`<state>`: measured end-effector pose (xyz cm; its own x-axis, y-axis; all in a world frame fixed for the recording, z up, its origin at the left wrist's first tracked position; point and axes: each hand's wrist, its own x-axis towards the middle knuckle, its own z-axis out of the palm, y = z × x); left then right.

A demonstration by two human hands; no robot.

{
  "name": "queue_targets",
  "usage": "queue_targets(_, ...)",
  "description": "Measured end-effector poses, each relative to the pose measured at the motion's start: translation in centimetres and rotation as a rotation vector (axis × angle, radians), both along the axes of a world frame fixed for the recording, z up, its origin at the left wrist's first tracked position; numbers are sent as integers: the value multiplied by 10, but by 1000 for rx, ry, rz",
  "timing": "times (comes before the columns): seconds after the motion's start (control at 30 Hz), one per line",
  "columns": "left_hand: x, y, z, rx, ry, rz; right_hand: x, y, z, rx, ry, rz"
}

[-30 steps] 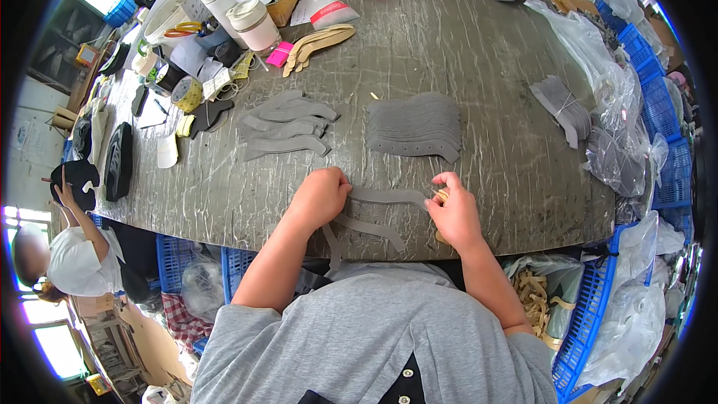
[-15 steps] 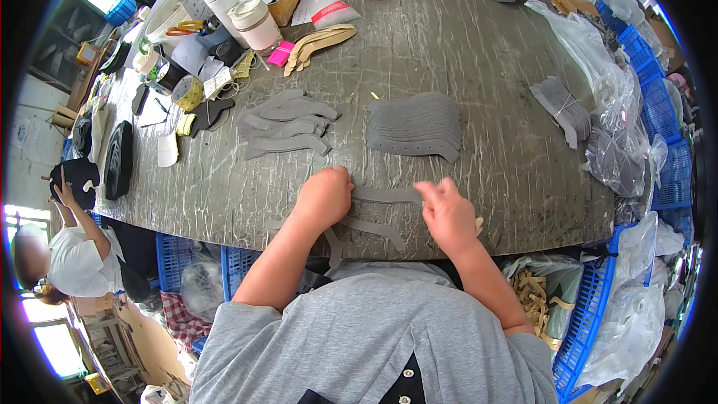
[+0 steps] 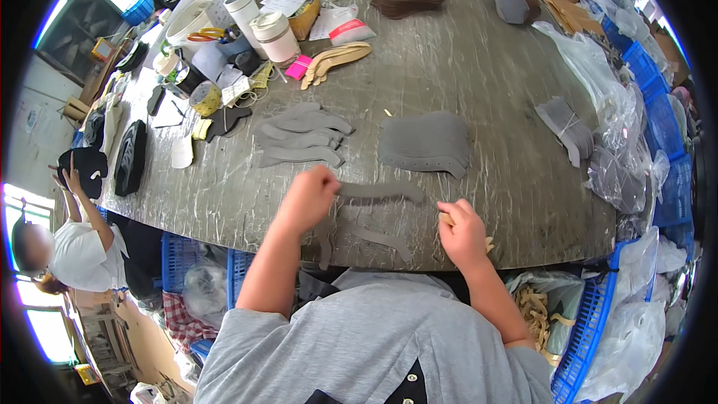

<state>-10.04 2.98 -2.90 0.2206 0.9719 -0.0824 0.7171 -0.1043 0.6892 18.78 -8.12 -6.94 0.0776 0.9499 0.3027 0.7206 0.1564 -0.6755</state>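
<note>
My left hand [image 3: 311, 196] is closed on the left end of a curved grey strip [image 3: 381, 192], which extends right across the table. To the strip's right, my right hand [image 3: 462, 233] is closed around a small tan piece [image 3: 446, 218], apart from the strip. Another tan scrap [image 3: 490, 244] shows beside that wrist. Nearer me lie a loose grey strip [image 3: 380, 239] and a second one [image 3: 324, 245] below my left hand. Beyond my hands are a loosely spread pile of grey strips [image 3: 303, 135] and a neat stack of grey strips [image 3: 425, 142].
A tied grey bundle [image 3: 566, 127] lies at the right beside clear plastic bags [image 3: 617, 172]. Tan curved pieces [image 3: 336, 60], a white jar [image 3: 275, 39] and a tape roll [image 3: 205, 97] occupy the far left. Blue crates [image 3: 587, 337] stand along the table edge. Co-workers are at the left.
My right hand has come off the strip's right end and moved nearer me, a tan piece now showing in it. My left hand has shifted left. The whole view has shifted slightly.
</note>
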Motion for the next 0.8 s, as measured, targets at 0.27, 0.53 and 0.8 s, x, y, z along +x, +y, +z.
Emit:
queue_targets(0.27, -75, 49, 37, 224, 105, 262, -23, 8, 38, -164, 372, 190)
queue_targets(0.53, 75, -49, 54, 440, 14, -478, -61, 24, 72, -435, 773, 311)
queue_targets(0.8, 94, -50, 49, 382, -94, -580, -42, 16, 79, -462, 793, 229)
